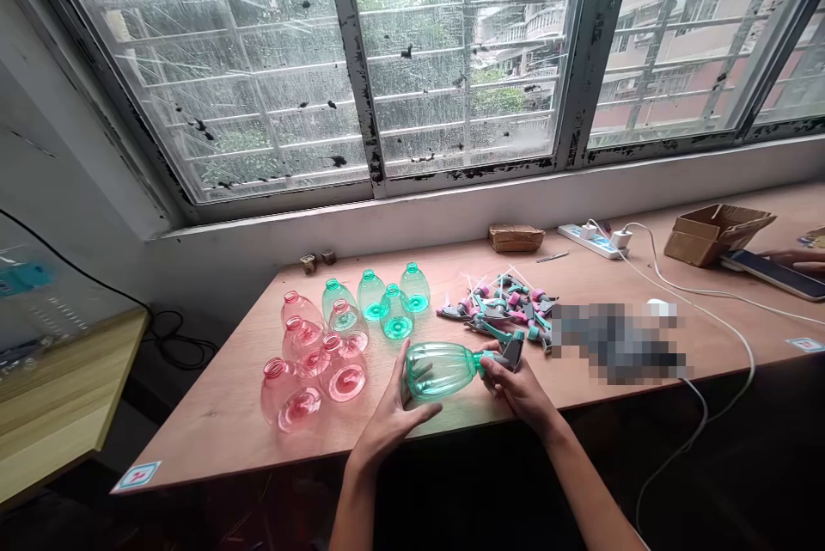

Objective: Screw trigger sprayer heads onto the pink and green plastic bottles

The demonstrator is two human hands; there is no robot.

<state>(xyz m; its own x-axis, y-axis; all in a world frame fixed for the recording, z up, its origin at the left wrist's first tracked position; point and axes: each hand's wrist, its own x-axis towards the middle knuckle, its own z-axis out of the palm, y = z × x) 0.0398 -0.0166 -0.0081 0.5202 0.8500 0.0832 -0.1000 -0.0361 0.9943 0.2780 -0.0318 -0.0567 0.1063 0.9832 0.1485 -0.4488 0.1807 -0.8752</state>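
Note:
A clear green spray bottle (442, 370) lies sideways in the air above the table's front edge, its base to the left. My left hand (394, 415) cups the base, with the thumb stretched out below it. At the neck, my right hand (519, 392) has its fingers closed around the collar of the grey and green spray head (511, 352). Whether the head is fully screwed on cannot be seen. Behind the right hand is a heap of spray heads (503, 306) in pink, green and grey. Several open green bottles (397, 315) and pink bottles (345, 370) stand left of my hands.
The wooden table (219, 422) runs along the window wall. A power strip (593, 240) with white cables, a small brown package (516, 237) and an open cardboard box (699, 235) are at the back. Another person's hand (799, 259) is near a phone-like device (779, 274). A blurred patch covers something dark.

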